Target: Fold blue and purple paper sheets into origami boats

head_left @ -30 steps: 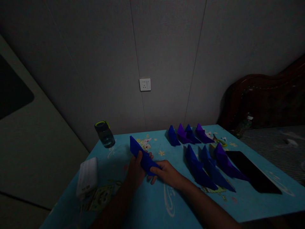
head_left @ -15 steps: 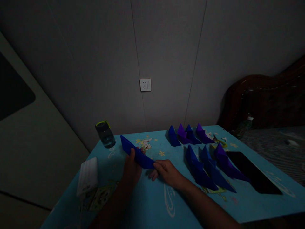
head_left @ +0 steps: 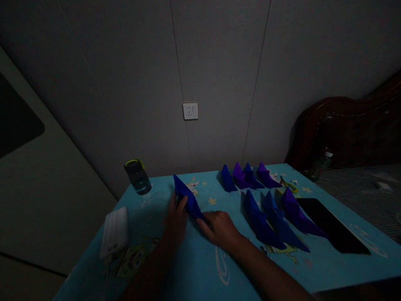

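Observation:
Between my two hands is a blue folded paper boat (head_left: pixel 188 198), tilted with one pointed end up and to the left. My left hand (head_left: pixel 177 215) grips its left side, with the thumb lying along the paper. The lower right tip is pinched by my right hand (head_left: pixel 218 225), whose fingers partly hide it. To the right, on the table, lie a blue paper boat (head_left: pixel 261 223), another blue boat (head_left: pixel 282 225) and a purple boat (head_left: pixel 299 215). Behind them stands a row of several blue and purple boats (head_left: pixel 242 177).
The table (head_left: pixel 200 267) has a light blue patterned cover. A dark water bottle (head_left: pixel 138 177) stands back left, with a white power bank (head_left: pixel 115 232) and its cable nearer. On the right lies a flat black tablet-like slab (head_left: pixel 335 228). A wall with a socket (head_left: pixel 190 111) rises behind.
The held paper boat has turned to a steeper angle, its upper end swinging to the right. My left hand has shifted slightly, and my right hand's fingers have curled in at the tip.

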`<action>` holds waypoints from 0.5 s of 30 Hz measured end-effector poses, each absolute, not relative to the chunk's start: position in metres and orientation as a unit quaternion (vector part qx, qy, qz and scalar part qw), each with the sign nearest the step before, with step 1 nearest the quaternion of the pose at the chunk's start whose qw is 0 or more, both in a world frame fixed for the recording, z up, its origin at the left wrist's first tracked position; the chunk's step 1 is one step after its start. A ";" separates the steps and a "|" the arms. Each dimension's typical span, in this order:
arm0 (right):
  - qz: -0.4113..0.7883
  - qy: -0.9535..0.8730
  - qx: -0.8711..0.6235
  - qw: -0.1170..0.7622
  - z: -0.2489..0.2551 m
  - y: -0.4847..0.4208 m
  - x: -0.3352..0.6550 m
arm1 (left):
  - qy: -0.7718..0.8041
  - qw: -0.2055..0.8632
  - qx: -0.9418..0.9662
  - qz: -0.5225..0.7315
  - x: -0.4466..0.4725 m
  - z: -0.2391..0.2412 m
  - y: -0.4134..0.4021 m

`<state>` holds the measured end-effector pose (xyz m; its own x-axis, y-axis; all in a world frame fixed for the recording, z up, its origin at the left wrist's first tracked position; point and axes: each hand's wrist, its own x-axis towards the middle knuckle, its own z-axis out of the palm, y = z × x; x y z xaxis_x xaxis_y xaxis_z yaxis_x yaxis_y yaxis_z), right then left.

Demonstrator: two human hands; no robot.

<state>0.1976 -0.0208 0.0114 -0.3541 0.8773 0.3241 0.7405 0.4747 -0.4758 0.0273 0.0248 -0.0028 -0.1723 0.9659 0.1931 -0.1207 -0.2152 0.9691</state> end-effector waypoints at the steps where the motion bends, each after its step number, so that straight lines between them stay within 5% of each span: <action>1: 0.130 -0.813 -0.494 0.278 0.012 -0.021 0.198 | 0.449 0.439 0.474 0.617 0.027 0.000 0.023; 15: 0.259 -0.663 -0.563 0.421 0.005 -0.004 0.206 | 0.404 0.558 0.461 0.560 0.049 0.013 0.016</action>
<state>0.2057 -0.0040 0.0052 -0.0125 0.9638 0.2663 0.5280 0.2325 -0.8168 0.0487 0.0161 0.0132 0.0470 0.9968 0.0645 -0.2523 -0.0506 0.9663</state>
